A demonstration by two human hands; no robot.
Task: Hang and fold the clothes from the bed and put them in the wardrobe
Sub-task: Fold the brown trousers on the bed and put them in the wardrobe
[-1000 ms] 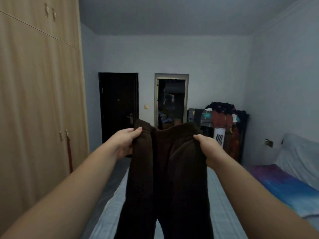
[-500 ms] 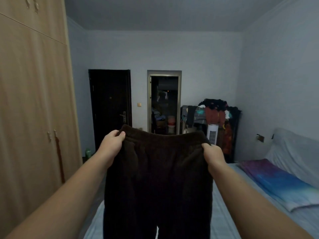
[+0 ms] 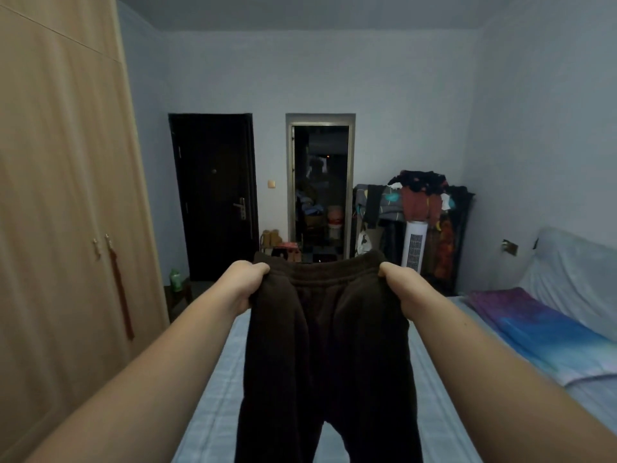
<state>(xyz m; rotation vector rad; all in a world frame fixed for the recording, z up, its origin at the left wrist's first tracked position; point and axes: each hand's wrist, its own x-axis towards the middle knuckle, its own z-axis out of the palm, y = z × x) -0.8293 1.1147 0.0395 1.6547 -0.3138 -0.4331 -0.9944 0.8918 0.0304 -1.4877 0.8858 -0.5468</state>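
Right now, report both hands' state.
Left hand: grips the waistband of the dark brown trousers.
Right hand: grips the waistband's other end.

The bed (image 3: 213, 426) before you runs lengthwise toward the far wall, covered by a pale blue checked sheet (image 3: 444, 439). Along its right side lies a folded blanket (image 3: 541, 332), purple at the far end and shading to blue and white nearer to you, resting directly on the sheet. Beyond the blanket, at the bed's right edge, a white-covered cushion (image 3: 574, 279) leans against the wall. Between bed and wardrobe you see a dark strip of floor (image 3: 200, 289).
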